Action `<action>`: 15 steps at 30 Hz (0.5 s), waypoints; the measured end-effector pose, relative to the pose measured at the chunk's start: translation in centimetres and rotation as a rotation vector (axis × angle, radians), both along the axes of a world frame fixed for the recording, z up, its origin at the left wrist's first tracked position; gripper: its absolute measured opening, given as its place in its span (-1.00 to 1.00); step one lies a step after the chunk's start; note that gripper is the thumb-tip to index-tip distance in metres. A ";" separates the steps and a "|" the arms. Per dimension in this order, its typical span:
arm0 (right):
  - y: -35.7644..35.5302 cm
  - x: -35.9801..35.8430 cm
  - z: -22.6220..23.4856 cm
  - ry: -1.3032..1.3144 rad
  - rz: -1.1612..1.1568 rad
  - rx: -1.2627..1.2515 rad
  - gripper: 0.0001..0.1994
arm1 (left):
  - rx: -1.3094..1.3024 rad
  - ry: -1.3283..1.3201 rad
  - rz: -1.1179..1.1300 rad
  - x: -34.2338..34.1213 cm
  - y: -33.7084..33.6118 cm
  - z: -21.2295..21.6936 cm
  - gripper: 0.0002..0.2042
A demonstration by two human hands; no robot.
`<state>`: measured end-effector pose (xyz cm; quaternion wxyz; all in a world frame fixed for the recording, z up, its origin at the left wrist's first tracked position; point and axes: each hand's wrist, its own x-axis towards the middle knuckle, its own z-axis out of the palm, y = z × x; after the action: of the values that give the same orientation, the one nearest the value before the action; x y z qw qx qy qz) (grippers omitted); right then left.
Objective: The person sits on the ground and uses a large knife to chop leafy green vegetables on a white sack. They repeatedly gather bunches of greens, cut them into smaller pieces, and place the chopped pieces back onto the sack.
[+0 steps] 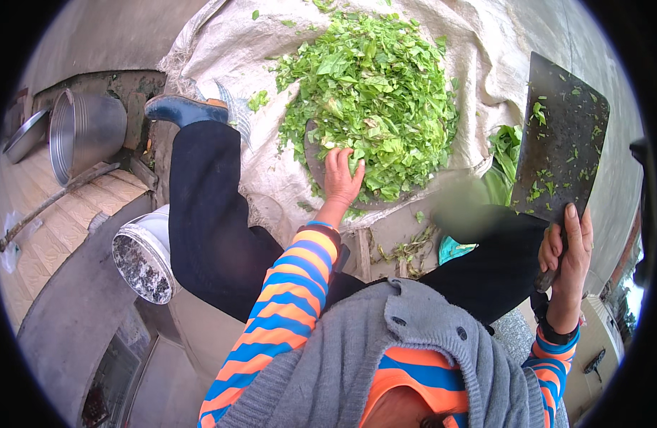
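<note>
A large heap of chopped leafy greens (385, 100) covers most of a dark round chopping board (314, 151), whose edge shows at the left and near side. At the heap's near edge, my left hand (342, 178) has its fingers curled in, with a bit of green between thumb and fingers. My right hand (569, 246) is wrapped round the handle of a cleaver (560, 143), raised at the right, away from the board. Its broad dark blade carries scraps of leaf. Whole green leaves (505, 160) lie between the heap and the blade.
A pale woven sheet (221, 50) lies beneath the board, between my outstretched legs. To the left are a white bucket (146, 250) with a crusted inside and a metal pot (93, 128). A stick (54, 200) lies nearby. Something turquoise (453, 250) shows by my right leg.
</note>
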<state>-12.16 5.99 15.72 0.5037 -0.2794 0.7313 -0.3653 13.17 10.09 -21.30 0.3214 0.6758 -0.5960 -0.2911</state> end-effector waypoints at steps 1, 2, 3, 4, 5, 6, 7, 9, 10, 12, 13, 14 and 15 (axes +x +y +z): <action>-0.2 0.3 -0.4 -0.046 0.018 -0.029 -0.84 | 0.024 -0.010 -0.044 -0.8 0.0 0.4 -0.40; -0.2 0.6 -0.9 -0.056 0.008 -0.041 -0.83 | 0.000 -0.096 -0.141 -1.3 -0.1 0.6 -0.31; -0.4 0.8 -1.3 -0.101 0.020 -0.047 -0.84 | -0.032 -0.192 -0.229 -1.7 -0.4 0.8 -0.23; -0.6 1.0 -1.7 -0.112 0.012 -0.051 -0.84 | -0.001 -0.312 -0.332 -1.9 -0.7 0.9 -0.19; -0.7 1.2 -2.0 -0.145 0.034 -0.068 -0.85 | 0.003 -0.441 -0.421 -2.0 -1.2 0.8 -0.15; -0.9 1.2 -2.3 -0.126 0.019 -0.048 -0.85 | -0.034 -0.515 -0.452 -1.9 -1.6 0.7 -0.32; -1.0 1.3 -2.5 -0.123 0.028 -0.045 -0.85 | -0.048 -0.524 -0.486 -1.8 -2.4 0.4 -0.39; -1.1 1.1 -2.6 -0.123 0.031 -0.026 -0.86 | 0.013 -0.575 -0.599 -1.2 -4.1 0.0 -0.51; -1.1 1.0 -2.5 -0.123 0.021 -0.014 -0.87 | -0.100 -0.434 -0.506 -1.2 -4.6 0.1 -0.64; -1.1 0.7 -2.2 -0.126 -0.010 0.005 -0.87 | -0.095 -0.301 -0.547 -0.8 -6.0 0.5 -0.61; -1.0 0.5 -2.0 -0.130 -0.035 0.013 -0.88 | -0.067 -0.237 -0.579 -0.6 -6.6 0.9 -0.60; -0.9 0.3 -1.8 -0.124 -0.082 0.044 -0.88 | -0.121 -0.182 -0.553 -0.5 -7.1 1.4 -0.62; -0.8 0.1 -1.5 -0.136 -0.069 0.031 -0.88 | -0.107 -0.184 -0.517 -0.5 -7.6 2.1 -0.62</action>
<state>-12.01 5.19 14.23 0.5437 -0.2209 0.7099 -0.3893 12.67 2.50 -19.20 0.2161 0.5070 -0.7898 -0.2692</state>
